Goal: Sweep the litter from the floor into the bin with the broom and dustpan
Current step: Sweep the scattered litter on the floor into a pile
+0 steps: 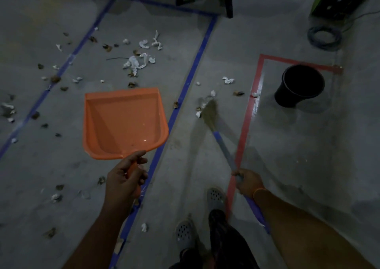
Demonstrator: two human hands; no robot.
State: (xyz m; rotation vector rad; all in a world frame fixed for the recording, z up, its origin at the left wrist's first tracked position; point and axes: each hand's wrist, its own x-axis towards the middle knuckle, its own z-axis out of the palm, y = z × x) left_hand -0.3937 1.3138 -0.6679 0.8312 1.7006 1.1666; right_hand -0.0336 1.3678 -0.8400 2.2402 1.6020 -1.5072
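Dim grey concrete floor (287, 166) seen from above, marked by a long blue tape line (193, 67) running from near to far. Left hand (125, 176) wrapped around the handle of an orange dustpan (123, 122), held up just left of the blue tape line, pan bare inside. Right hand (247, 181) gripping the blue-and-grey handle of a broom (213, 120), right of the blue tape line, bristles down on the floor among a few paper scraps. Most of the litter (137, 61), crumpled white paper and brown dry leaves, scattered left of the blue tape line, beyond and beside the dustpan. Black bin (300, 85) upright well to the right of the blue tape line, inside a corner of red tape (246, 125). Two feet in perforated grey shoes (216, 196) just right of the blue tape line, at the bottom edge.
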